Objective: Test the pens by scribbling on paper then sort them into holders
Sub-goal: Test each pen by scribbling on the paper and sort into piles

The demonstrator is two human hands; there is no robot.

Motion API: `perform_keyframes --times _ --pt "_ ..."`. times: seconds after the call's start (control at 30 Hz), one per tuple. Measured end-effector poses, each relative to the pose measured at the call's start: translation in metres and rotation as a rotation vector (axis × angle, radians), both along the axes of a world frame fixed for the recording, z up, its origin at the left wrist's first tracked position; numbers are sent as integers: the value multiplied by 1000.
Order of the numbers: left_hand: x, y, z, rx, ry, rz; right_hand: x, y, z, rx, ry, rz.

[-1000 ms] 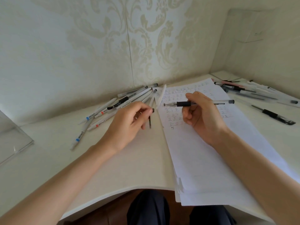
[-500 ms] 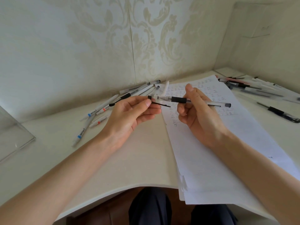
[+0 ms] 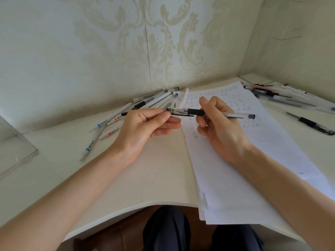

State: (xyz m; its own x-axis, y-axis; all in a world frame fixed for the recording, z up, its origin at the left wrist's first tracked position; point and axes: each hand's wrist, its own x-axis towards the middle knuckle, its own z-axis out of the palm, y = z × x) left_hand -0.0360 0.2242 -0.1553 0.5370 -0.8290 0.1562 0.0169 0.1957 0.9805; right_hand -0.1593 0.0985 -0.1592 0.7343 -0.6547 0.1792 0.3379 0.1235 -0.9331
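- Head view: a gel pen (image 3: 195,112) with a black grip is held level above the paper (image 3: 235,169), between both hands.
- The right hand (image 3: 223,133) pinches the barrel at the grip, thumb on top.
- The left hand (image 3: 146,127) pinches the clear cap (image 3: 173,110) at the pen's tip end.
- A heap of white pens (image 3: 157,101) lies on the counter (image 3: 145,178) behind the left hand.
- More pens (image 3: 268,93) lie to the right of the paper.
- A clear holder (image 3: 16,142) stands far left.
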Motion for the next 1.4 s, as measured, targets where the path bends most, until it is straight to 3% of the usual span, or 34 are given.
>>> perform_keyframes --times 0.3,0.5,0.67,0.8,0.9,1.13,1.2,1.3,1.4 --pt "-8 -3 -6 64 -166 0 5 4 -6 -138 17 -109" --pt "-2 0 1 76 -223 31 2 0 2 46 44 -17" --pt "7 1 3 74 -365 52 -1 -1 2 5 180 81" --pt "39 5 5 8 -309 410 -2 -5 4 93 133 99" --pt "68 16 -1 131 -533 663 -2 -9 3 42 154 -8" --pt "66 13 -11 471 -1044 807 -5 -4 5 -160 262 -41" --pt "52 4 -7 395 -1127 728 -12 -10 12 -283 310 -85" --pt "18 -15 -3 288 -1182 429 -31 -36 25 -571 443 -337" --pt "-20 -44 3 268 -1105 133 -64 -76 28 -900 822 -646"
